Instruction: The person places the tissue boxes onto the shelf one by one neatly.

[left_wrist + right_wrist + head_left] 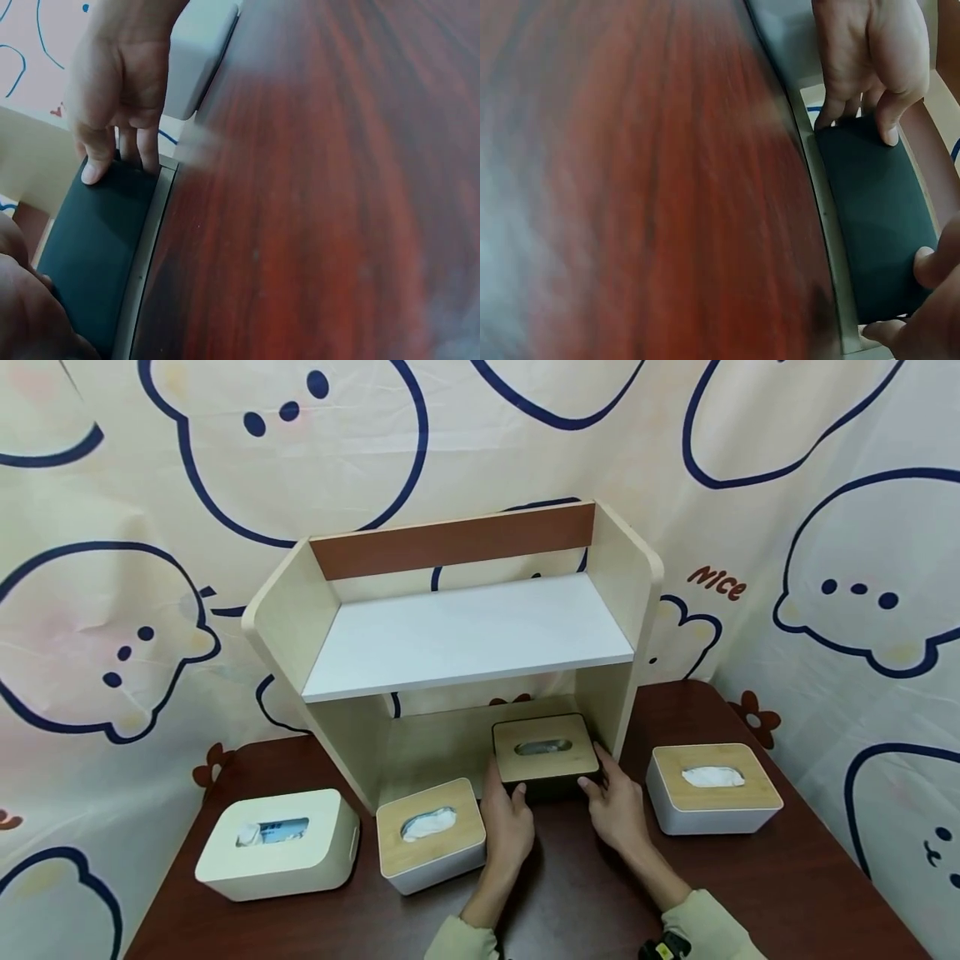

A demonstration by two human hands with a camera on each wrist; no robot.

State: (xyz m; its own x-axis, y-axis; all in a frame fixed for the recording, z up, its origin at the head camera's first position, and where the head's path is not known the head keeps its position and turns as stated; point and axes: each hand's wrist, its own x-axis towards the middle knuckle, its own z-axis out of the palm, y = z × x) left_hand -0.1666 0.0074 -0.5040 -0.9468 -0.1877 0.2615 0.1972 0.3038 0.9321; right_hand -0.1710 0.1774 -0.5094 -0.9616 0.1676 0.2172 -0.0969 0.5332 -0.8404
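Note:
A black tissue box (543,767) with a light wooden lid sits at the right end of the desktop shelf's (352,739) lower level. My left hand (508,818) grips its left end, and my right hand (618,810) grips its right end. Both thumbs lie against the dark front face, which the left wrist view shows as a plain dark side (101,232). Beside my left hand stands a white tissue box with a wooden lid (431,839). Another wooden-lidded tissue box (712,789) is to the right of my right hand.
An all-white tissue box (277,843) stands at the left on the dark wooden table (570,877). Above the black box runs the shelf's white upper board (465,631), between two side panels. A cartoon-printed cloth (480,460) hangs behind.

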